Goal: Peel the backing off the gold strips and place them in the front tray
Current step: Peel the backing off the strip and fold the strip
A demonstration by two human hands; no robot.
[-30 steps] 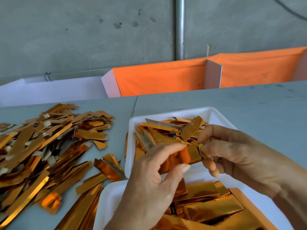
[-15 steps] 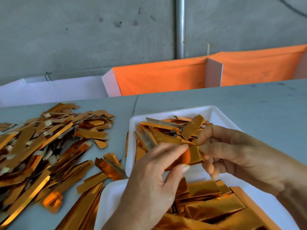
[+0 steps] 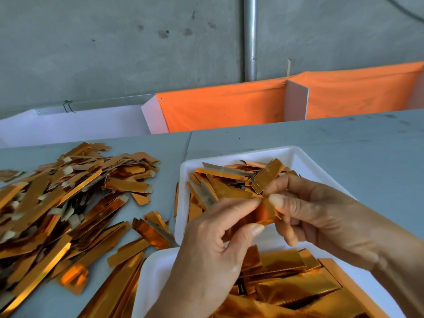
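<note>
Both hands are up over the far tray [image 3: 298, 154], the white one whose rim runs from its left wall out to the grey table [image 3: 332, 143]. The left hand [image 3: 213, 253] pinches the gold strip [image 3: 263, 213] between thumb and forefinger, fingertips clamped on its left end. The right hand [image 3: 325, 216] pinches the strip's right end, thumb on top, other fingers curled beneath. The strip hangs in the air just above the far tray's near rim, touching only the fingers.

Inside the far tray lies a jumble of gold pieces [image 3: 220, 184], packed toward its left wall; its right corner shows bare white. Nearer than the far tray sits a second white tray [image 3: 156, 269], rim almost touching it, loaded with wider gold sheets [image 3: 296, 288]. Left of the far tray, a big loose heap of strips [image 3: 57, 203] spreads across the table, with stragglers reaching right up to the tray's left wall. Right of the far tray the table runs open to its back edge, where an orange cloth [image 3: 229, 106] hangs.

Against half a second ago: the strip showed longer between the hands, and now the fingertips have closed in, nearly meeting, with less gold visible. The trays and heap sit as they were.
</note>
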